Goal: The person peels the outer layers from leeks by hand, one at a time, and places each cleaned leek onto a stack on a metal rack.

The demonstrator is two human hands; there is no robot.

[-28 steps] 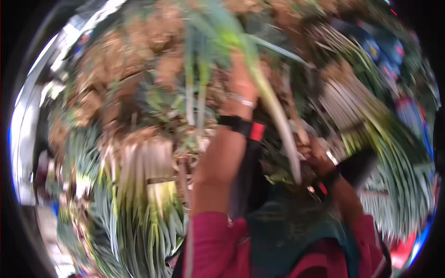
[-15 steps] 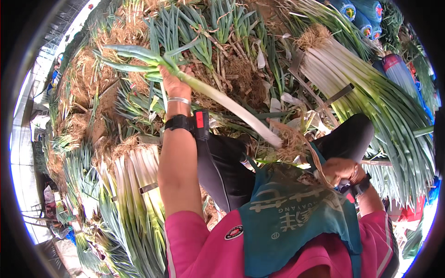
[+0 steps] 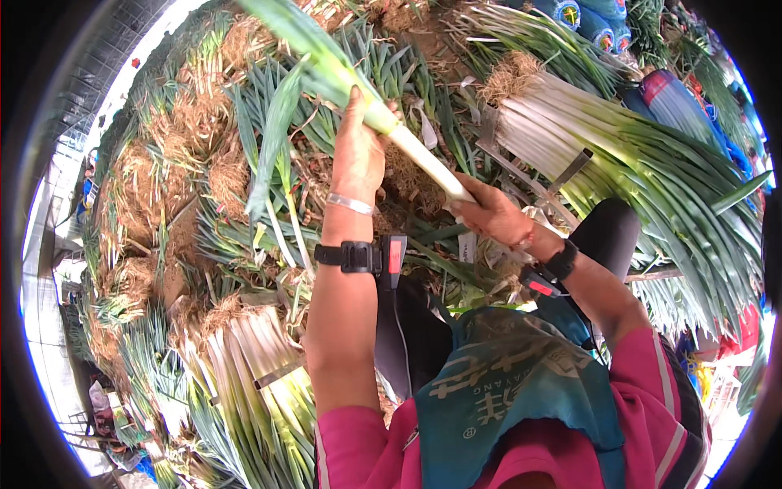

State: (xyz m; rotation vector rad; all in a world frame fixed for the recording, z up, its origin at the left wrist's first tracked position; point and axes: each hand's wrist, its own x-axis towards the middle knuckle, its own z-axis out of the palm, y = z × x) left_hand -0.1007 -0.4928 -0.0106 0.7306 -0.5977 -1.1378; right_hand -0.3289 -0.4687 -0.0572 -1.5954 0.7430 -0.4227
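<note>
Across the upper middle slants a large green onion, its green leaves toward the top left and its white stalk toward the right. My left hand is closed around it where the leaves meet the stalk. Lower down, my right hand grips the white end; its fingers cover the tip, so the roots are hidden. A bent green leaf droops beside my left hand. Behind both hands lies a heap of loose green onions with brown roots.
At the right, a thick bundle of clean green onions rests in a metal rack. Another bundle lies at the lower left. Rooty, untrimmed onions are piled at the far left. Blue wrapped rolls stand at the top right.
My right hand has come from near my lap up to the onion's white end and closed on it. My left hand has moved right, and the onion has risen and lies nearer.
</note>
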